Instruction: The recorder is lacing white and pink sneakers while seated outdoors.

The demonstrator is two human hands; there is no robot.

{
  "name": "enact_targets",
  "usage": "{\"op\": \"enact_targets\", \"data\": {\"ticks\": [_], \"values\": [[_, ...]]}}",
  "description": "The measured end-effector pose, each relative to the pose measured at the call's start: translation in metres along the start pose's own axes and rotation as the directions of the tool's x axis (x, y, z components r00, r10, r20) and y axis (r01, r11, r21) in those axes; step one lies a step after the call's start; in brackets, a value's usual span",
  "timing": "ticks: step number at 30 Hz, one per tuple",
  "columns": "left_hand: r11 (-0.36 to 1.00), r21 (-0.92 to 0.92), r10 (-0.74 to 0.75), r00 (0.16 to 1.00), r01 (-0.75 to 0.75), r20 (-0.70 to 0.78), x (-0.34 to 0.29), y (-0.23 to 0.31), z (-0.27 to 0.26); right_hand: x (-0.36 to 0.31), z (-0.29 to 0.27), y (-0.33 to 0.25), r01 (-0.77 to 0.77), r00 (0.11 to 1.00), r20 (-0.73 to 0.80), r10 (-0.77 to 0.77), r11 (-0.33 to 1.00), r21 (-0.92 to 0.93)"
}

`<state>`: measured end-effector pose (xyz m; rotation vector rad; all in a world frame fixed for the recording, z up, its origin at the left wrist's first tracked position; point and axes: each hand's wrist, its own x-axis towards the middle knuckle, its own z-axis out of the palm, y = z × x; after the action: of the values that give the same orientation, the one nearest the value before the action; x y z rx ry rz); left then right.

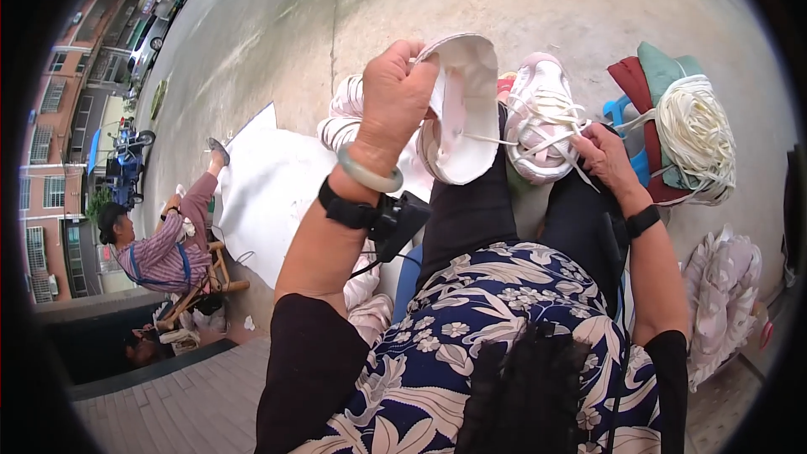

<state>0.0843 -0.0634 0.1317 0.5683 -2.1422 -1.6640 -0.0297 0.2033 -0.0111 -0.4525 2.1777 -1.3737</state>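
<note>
My left hand [397, 91] is raised and closed on the edge of a white shoe upper [477, 76], whose hollow inner side faces me. A white lace runs from this upper toward a pale pink and white laced shoe [540, 88]. That laced shoe rests by my knees, toe away from me, with lace crossing loosely over its front. Beside it, the fingers of my right hand [609, 158] are pinched on a white shoelace at the shoe's right side. A large bundle of cream laces [696, 128] lies just right of my right hand.
Green and dark red cloth [640, 84] lies under the laces on a blue stool [620, 111]. More striped pale uppers [343, 109] are stacked left, near a white sheet [261, 193]. A pale pink bundle [725, 286] stands at right. Another person [172, 245] sits far left.
</note>
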Motion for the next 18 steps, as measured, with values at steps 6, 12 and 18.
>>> {"op": "enact_targets", "data": {"ticks": [6, 12, 18], "values": [[0.986, -0.165, 0.014, 0.976, 0.023, 0.219, -0.025, -0.012, -0.005, 0.000, -0.004, 0.006, 0.023, 1.000, -0.005, -0.023, 1.000, -0.007], [0.995, -0.076, 0.086, 0.962, -0.068, 0.260, -0.074, -0.108, -0.018, 0.001, -0.002, 0.002, 0.019, 1.000, -0.007, -0.020, 1.000, -0.011], [0.911, -0.347, -0.118, 0.947, 0.223, 0.297, -0.050, -0.112, 0.000, -0.003, -0.004, 0.003, -0.040, 0.999, -0.004, 0.040, 0.999, 0.014]]}}
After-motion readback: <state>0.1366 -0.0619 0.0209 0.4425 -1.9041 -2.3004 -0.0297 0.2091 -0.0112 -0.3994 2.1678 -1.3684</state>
